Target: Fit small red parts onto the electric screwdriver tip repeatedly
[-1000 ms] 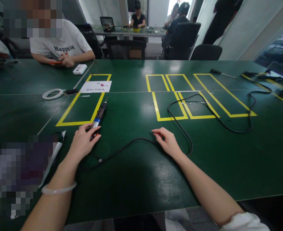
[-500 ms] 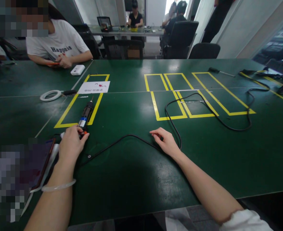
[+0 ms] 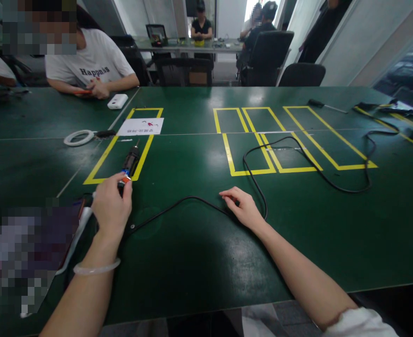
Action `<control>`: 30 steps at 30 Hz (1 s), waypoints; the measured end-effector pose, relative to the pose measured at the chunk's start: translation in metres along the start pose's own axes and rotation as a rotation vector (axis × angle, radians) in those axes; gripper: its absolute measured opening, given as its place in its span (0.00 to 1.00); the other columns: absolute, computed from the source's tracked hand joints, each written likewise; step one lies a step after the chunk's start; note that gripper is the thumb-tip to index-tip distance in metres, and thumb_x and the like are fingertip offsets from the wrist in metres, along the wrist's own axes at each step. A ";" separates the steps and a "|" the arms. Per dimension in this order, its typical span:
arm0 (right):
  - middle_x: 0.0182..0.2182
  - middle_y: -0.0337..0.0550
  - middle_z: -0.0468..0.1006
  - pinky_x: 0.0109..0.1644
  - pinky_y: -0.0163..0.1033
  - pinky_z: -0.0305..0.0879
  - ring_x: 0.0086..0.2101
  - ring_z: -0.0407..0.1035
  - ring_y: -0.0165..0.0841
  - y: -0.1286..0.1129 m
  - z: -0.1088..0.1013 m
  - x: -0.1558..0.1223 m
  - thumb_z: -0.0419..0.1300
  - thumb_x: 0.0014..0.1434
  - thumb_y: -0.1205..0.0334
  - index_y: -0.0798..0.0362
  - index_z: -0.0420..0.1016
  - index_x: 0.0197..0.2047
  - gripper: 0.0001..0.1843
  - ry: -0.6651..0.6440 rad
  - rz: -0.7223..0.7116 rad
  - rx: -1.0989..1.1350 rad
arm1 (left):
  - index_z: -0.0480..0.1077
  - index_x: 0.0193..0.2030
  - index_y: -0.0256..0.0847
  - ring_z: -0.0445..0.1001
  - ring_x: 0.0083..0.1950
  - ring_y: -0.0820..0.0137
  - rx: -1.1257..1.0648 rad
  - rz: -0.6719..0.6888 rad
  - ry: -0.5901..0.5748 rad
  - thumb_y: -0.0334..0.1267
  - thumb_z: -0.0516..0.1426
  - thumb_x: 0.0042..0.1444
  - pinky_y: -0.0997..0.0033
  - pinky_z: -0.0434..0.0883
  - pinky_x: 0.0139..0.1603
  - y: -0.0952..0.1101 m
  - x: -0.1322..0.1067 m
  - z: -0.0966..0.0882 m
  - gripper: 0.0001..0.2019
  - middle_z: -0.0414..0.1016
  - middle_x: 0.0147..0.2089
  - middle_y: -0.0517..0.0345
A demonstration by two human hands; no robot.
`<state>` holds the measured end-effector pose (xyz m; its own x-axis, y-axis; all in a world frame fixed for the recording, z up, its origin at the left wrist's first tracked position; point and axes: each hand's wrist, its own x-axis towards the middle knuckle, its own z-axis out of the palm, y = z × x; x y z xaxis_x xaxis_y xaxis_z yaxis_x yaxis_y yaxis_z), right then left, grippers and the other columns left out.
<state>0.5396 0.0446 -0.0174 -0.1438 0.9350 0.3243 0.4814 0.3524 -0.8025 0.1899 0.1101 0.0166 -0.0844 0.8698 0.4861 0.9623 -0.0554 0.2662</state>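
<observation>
My left hand [image 3: 112, 203] grips the rear end of an electric screwdriver [image 3: 130, 160], which has a black front and a blue and silver band. Its bit points away from me, over a yellow-taped rectangle [image 3: 141, 164] on the green table. Beneath my left wrist passes a black cable [image 3: 178, 202] that runs right across the table. My right hand [image 3: 242, 206] rests beside this cable with nothing in it, fingers loosely bent and the thumb apart from them.
A printed paper [image 3: 141, 126] lies ahead, near a white cable coil [image 3: 79, 138] and a white box [image 3: 117, 101]. Across the table sits a person [image 3: 94, 61] with hands together. A screwdriver [image 3: 328, 107] and dark cables [image 3: 396, 114] lie far right.
My left hand has shifted slightly forward and to the right along the electric screwdriver, covering more of its rear. My right hand stays in place. The view has turned slightly left.
</observation>
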 end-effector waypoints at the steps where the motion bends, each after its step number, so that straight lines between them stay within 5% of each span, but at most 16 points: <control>1: 0.35 0.44 0.75 0.36 0.35 0.65 0.32 0.69 0.31 -0.001 0.000 0.000 0.54 0.64 0.68 0.52 0.77 0.46 0.12 -0.003 -0.001 0.004 | 0.68 0.54 0.38 0.73 0.51 0.61 -0.137 0.005 -0.051 0.46 0.50 0.63 0.62 0.67 0.54 0.012 -0.002 0.001 0.18 0.74 0.52 0.50; 8: 0.36 0.43 0.75 0.37 0.36 0.66 0.33 0.69 0.30 -0.002 0.004 -0.002 0.54 0.64 0.68 0.51 0.75 0.49 0.13 -0.038 -0.004 0.047 | 0.65 0.55 0.37 0.76 0.41 0.69 -1.023 -0.013 -0.719 0.45 0.55 0.60 0.68 0.72 0.43 0.106 -0.032 0.031 0.20 0.76 0.41 0.53; 13: 0.39 0.42 0.76 0.37 0.35 0.67 0.35 0.70 0.31 -0.004 0.008 -0.004 0.58 0.61 0.67 0.50 0.69 0.55 0.18 -0.104 -0.021 0.188 | 0.66 0.43 0.36 0.74 0.40 0.72 -1.219 -0.009 -0.878 0.43 0.59 0.58 0.70 0.71 0.43 0.139 -0.049 0.040 0.13 0.75 0.39 0.55; 19: 0.34 0.41 0.77 0.35 0.36 0.66 0.32 0.70 0.31 -0.005 0.010 -0.003 0.61 0.61 0.61 0.52 0.73 0.43 0.08 -0.088 0.065 0.245 | 0.67 0.45 0.37 0.75 0.42 0.71 -1.166 0.034 -0.876 0.42 0.57 0.60 0.70 0.71 0.44 0.143 -0.055 0.034 0.12 0.75 0.40 0.54; 25: 0.30 0.41 0.78 0.34 0.36 0.67 0.29 0.71 0.30 0.002 0.013 -0.001 0.65 0.56 0.51 0.54 0.74 0.40 0.16 -0.105 0.275 0.547 | 0.68 0.51 0.42 0.74 0.43 0.72 -0.958 0.297 -0.699 0.37 0.59 0.58 0.71 0.71 0.43 0.138 -0.061 0.033 0.14 0.75 0.47 0.56; 30: 0.24 0.40 0.77 0.28 0.33 0.64 0.23 0.68 0.27 0.000 0.013 0.001 0.60 0.60 0.44 0.56 0.73 0.34 0.21 -0.181 0.331 0.646 | 0.71 0.47 0.41 0.75 0.42 0.73 -0.917 0.354 -0.576 0.36 0.56 0.61 0.71 0.71 0.45 0.141 -0.063 0.030 0.08 0.76 0.42 0.58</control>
<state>0.5284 0.0457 -0.0240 -0.2469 0.9686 -0.0277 -0.0718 -0.0468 -0.9963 0.3385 0.0624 -0.0019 0.5137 0.8165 0.2635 0.3364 -0.4742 0.8136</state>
